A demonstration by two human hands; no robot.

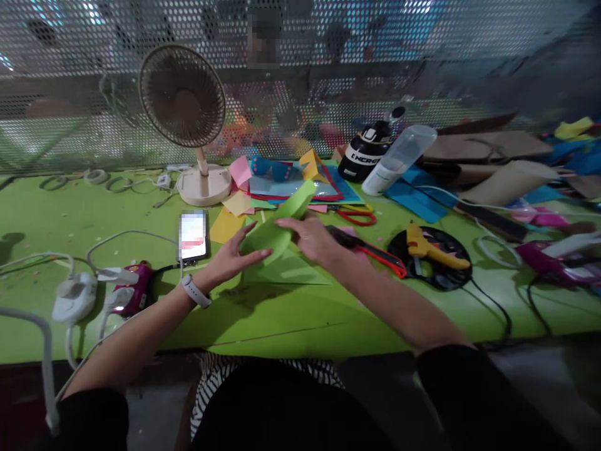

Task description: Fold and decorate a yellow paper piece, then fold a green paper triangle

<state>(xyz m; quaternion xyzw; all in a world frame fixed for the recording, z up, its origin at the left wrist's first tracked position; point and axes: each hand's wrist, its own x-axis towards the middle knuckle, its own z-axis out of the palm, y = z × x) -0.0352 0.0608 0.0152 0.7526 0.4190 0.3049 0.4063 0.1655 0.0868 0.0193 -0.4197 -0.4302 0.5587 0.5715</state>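
Between my hands a curved piece of light green paper (275, 233) is raised off the table. My right hand (312, 237) pinches its right edge, thumb toward the paper's face. At the paper's lower left, my left hand (235, 255) has thumb and fingers spread apart, touching or very near the edge. A flat green sheet (291, 269) lies underneath on the table. Just right of my right hand are a utility knife with a red-orange handle (382, 258) and scissors with red and yellow handles (359, 215).
A yellow glue gun (429, 247) rests on a black round mat. To the left are a lit phone (193, 235), a desk fan (201, 185) and power strips with cables (75, 297). Behind stand a black bottle (361, 156), a tilted clear bottle (399, 160) and paper scraps (228, 225).
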